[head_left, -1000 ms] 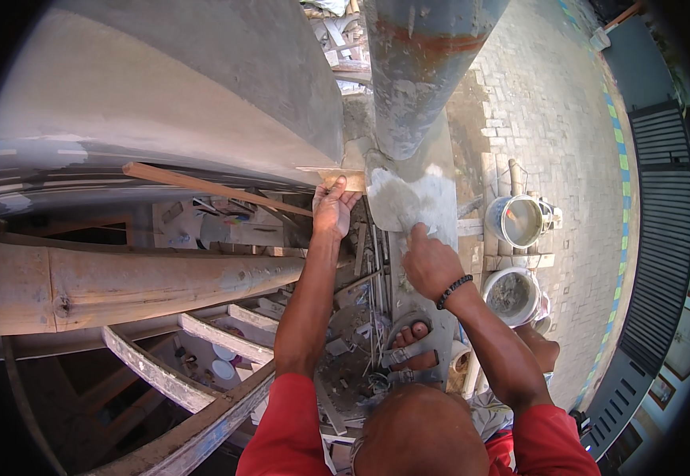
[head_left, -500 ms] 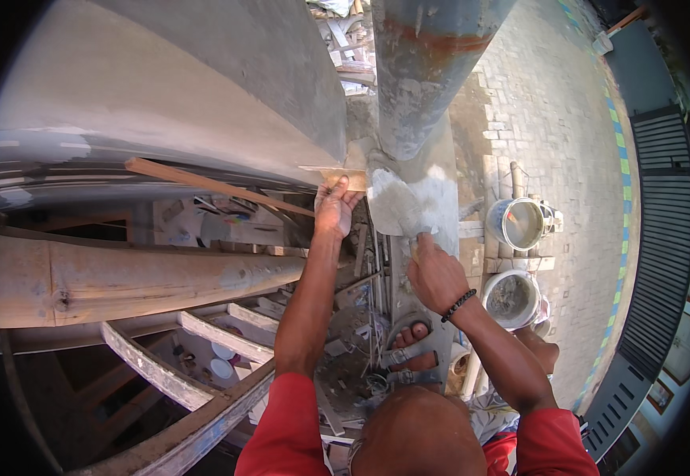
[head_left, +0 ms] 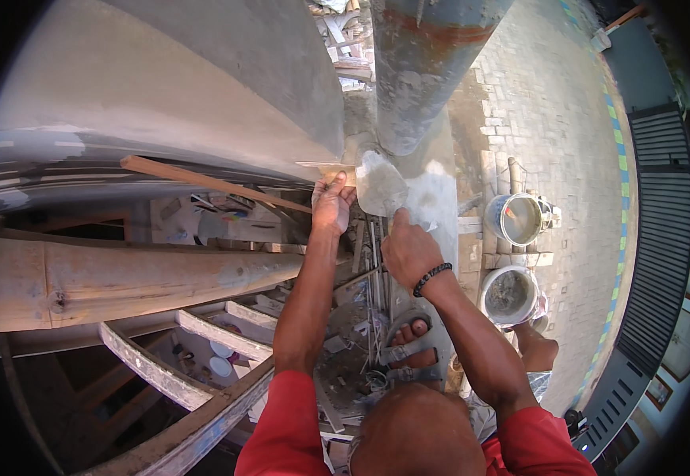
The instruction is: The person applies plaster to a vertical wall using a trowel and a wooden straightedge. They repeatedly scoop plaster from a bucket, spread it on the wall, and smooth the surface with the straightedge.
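The bare left hand (head_left: 331,210) pinches a small, flat, tan wooden board (head_left: 346,175) between its thumb and fingers, at the edge of a smooth grey cement ledge (head_left: 434,230) beneath a tapering grey pillar (head_left: 422,87). The bare right hand (head_left: 413,252), with a black beaded bracelet (head_left: 432,279) at its wrist, has its fingers curled closed around what appears to be the handle of a flat, rounded, pale grey metal trowel (head_left: 381,186); the handle itself is mostly hidden in the fist. The trowel's blade lies over the ledge, just beside the board's right end; whether the two touch is hard to tell. The board looks light, stiff and dry, thin enough to split if bent hard, and is best taken by its near edge with the thumb on top, clear of the blade. The trowel is probably light as well, its thin blade slightly springy and slick where wet, so the handle close to the blade gives the surest hold. To the right stand two round pails (head_left: 537,297) of greyish material.
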Demonstrator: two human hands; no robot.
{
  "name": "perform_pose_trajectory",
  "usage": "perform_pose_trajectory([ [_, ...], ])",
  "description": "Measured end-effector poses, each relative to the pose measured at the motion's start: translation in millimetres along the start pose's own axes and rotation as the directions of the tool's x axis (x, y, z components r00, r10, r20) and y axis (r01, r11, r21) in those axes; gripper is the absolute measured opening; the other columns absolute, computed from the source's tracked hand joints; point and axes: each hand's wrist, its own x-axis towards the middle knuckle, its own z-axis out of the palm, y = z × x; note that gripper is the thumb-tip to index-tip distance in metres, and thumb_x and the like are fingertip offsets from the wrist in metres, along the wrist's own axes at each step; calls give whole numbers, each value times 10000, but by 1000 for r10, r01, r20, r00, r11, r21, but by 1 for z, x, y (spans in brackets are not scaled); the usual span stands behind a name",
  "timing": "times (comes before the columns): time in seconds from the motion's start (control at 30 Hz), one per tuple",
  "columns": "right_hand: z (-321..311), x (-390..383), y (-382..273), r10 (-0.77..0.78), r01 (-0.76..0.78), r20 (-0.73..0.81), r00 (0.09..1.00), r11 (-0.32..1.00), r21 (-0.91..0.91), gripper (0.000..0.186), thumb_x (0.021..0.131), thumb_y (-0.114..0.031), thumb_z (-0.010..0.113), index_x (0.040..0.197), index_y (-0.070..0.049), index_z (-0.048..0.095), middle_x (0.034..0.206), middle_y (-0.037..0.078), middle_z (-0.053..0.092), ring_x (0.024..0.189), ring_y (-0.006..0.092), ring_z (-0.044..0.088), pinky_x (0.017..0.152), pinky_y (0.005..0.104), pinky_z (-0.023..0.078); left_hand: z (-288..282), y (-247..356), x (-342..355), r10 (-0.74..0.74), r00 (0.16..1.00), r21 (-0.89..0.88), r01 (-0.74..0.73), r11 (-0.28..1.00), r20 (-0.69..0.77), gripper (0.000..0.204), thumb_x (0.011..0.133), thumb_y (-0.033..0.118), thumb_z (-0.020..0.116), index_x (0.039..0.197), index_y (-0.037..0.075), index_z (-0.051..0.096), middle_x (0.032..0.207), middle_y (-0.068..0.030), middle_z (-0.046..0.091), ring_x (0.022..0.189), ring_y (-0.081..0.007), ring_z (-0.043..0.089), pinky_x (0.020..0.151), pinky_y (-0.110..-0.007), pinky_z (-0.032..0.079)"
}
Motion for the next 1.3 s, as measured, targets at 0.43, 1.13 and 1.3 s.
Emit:
perform_pose_trajectory([
  [0.43,-7,-37,5,-37,38,62,997,999,-23,298,837,-152,506,1003,55,370,727,313,591,725,486,579,687,551,455,4,1,0,-17,1000,-44,17,999,-7,255,831,54,668,958,123,458,753,13,527,574,-94,455,578,-274,453],
  [1.13,1,6,-15,-1,1,-3,1000,1000,30,265,816,-117,494,978,59,378,774,338,600,763,487,605,689,529,490,11,2,-4,10,999,-56,-13,998,-52,251,841,42,654,1012,76,474,817,-26,587,614,-118,534,581,-267,493],
  [1.3,-4,-25,-4,11,-4,125,992,999,-54,245,829,-118,474,989,46,386,791,328,606,767,478,610,695,522,492,4,0,1,-20,1000,-50,20,999,-8,235,844,48,652,980,81,464,835,-35,591,636,-123,544,608,-265,490],
])
